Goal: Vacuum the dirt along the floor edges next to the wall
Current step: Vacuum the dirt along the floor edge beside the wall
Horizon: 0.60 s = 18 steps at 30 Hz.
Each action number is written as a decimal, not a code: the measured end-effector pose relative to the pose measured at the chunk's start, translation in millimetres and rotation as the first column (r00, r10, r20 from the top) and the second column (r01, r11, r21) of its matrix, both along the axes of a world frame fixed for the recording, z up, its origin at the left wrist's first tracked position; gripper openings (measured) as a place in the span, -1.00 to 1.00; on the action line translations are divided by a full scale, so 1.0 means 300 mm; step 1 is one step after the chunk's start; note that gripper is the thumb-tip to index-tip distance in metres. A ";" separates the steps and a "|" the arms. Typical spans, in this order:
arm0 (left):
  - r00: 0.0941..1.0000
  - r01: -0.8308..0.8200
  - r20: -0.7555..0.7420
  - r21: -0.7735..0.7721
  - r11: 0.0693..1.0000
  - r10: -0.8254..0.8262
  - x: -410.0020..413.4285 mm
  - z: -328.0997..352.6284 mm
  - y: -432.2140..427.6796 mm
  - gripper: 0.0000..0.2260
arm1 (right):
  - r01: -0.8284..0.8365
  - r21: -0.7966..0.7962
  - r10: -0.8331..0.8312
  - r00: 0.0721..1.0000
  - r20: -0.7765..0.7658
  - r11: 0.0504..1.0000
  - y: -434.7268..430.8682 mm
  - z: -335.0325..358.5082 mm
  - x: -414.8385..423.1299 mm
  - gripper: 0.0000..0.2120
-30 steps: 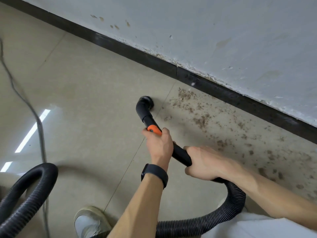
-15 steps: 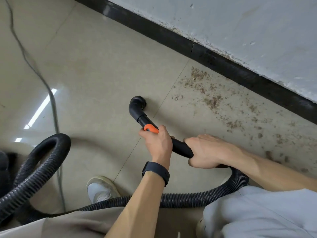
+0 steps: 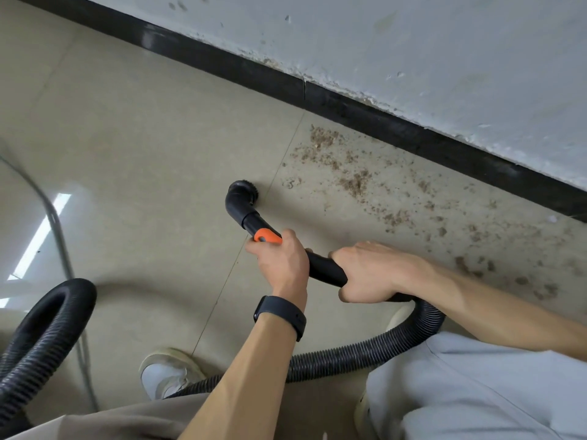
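Partly, your black plastic vacuum tube [image 3: 324, 265] is hidden under both hands, and its ribbed black hose [image 3: 349, 354] runs out of view at the left edge. Your left hand [image 3: 282, 262] has its grip curled round the tube at the orange slider [image 3: 266, 235]; your right hand [image 3: 371, 274] grips it further back. The round brush nozzle [image 3: 243, 195] sits on the beige tiled floor [image 3: 143, 138], just beside the scattered brown dirt [image 3: 355, 182] along the black baseboard [image 3: 317, 96].
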<state>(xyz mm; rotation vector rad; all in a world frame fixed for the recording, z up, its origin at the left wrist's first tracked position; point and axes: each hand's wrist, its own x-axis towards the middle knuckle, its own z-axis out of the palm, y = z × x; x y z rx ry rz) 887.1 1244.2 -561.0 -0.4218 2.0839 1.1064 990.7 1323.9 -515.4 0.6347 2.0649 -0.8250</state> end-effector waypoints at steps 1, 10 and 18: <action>1.000 0.008 0.005 -0.004 1.000 -0.008 0.007 0.001 0.002 -0.73 | 0.005 -0.003 -0.005 1.000 0.004 1.000 0.001 0.004 0.007 -0.86; 0.998 0.062 0.015 0.025 0.998 -0.062 0.043 0.013 0.070 -0.74 | 0.081 -0.021 -0.081 0.997 0.002 0.997 0.047 0.031 0.052 -0.85; 0.990 0.140 -0.021 0.025 0.990 -0.140 0.038 -0.013 0.159 -0.72 | 0.187 -0.012 -0.188 0.982 -0.018 0.982 0.086 -0.001 0.070 -0.84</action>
